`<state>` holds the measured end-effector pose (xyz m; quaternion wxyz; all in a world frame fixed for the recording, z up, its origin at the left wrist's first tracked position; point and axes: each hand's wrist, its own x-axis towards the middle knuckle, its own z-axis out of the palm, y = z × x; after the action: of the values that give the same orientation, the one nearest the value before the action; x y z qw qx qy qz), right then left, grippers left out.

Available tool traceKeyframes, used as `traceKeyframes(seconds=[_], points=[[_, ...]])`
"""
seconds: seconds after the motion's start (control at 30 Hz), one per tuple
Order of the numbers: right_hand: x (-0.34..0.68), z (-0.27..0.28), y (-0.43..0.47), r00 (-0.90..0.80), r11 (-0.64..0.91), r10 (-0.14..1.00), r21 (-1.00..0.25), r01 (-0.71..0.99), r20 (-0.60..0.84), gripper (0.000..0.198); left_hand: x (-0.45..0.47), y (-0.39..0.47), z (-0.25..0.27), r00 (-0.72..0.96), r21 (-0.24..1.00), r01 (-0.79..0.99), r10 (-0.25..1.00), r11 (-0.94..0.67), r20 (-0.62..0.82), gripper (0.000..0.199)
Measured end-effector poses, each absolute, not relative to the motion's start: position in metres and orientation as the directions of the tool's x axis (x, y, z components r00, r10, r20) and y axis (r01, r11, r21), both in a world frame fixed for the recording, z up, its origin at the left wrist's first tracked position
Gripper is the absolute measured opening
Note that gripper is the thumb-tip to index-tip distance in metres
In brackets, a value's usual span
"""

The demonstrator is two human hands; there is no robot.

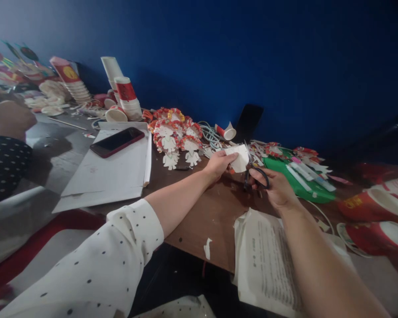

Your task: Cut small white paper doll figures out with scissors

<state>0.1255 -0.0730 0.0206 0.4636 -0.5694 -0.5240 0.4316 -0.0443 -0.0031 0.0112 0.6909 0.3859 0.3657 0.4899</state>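
My left hand (220,164) pinches a small piece of white paper (240,158) above the brown table. In my right hand (276,185) is a pair of scissors (260,177) with dark handles, its blades up against the right edge of the paper. How far the blades are apart is hard to make out. Just beyond my left hand lies a cluster of paper dolls (168,142) with red, frilled rims round their heads. A green sheet (287,180) with several white markers (307,170) on it lies right of my right hand.
Left of the dolls, a phone (117,142) rests on a white board (102,176). Stacked paper cups (128,99) stand behind. Red cups (378,204) lie at the right. A printed paper packet (265,260) sits at the near edge. Another person's hand (11,117) shows at far left.
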Motion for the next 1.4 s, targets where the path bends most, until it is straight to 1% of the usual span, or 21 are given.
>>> traceKeyframes(seconds=[0.37, 0.77, 0.93, 1.23, 1.4], points=[[0.1229, 0.0231, -0.075, 0.077, -0.01, 0.997, -0.978, 0.208, 0.006, 0.043, -0.044, -0.0018, 0.0092, 0.243, 0.9, -0.385, 0.963, 0.206, -0.117, 0.02], [0.1268, 0.0196, -0.0745, 0.072, 0.007, 0.997, -0.968, 0.253, 0.026, 0.042, -0.0436, -0.0017, 0.0082, 0.25, 0.89, -0.402, 0.961, 0.214, -0.118, 0.025], [0.1289, 0.017, -0.0735, 0.07, -0.003, 0.997, -0.97, 0.243, 0.014, 0.04, -0.0437, -0.002, 0.0079, 0.258, 0.89, -0.405, 0.96, 0.21, -0.11, 0.021], [0.1287, 0.0166, -0.0729, 0.068, 0.0, 0.998, -0.967, 0.253, 0.017, 0.041, -0.0432, -0.0031, 0.0106, 0.277, 0.866, -0.434, 0.951, 0.248, -0.134, 0.025], [0.1272, 0.0186, -0.0737, 0.06, 0.0, 0.998, -0.969, 0.249, 0.015, 0.042, -0.043, -0.0038, 0.0115, 0.281, 0.872, -0.427, 0.952, 0.238, -0.121, 0.025]])
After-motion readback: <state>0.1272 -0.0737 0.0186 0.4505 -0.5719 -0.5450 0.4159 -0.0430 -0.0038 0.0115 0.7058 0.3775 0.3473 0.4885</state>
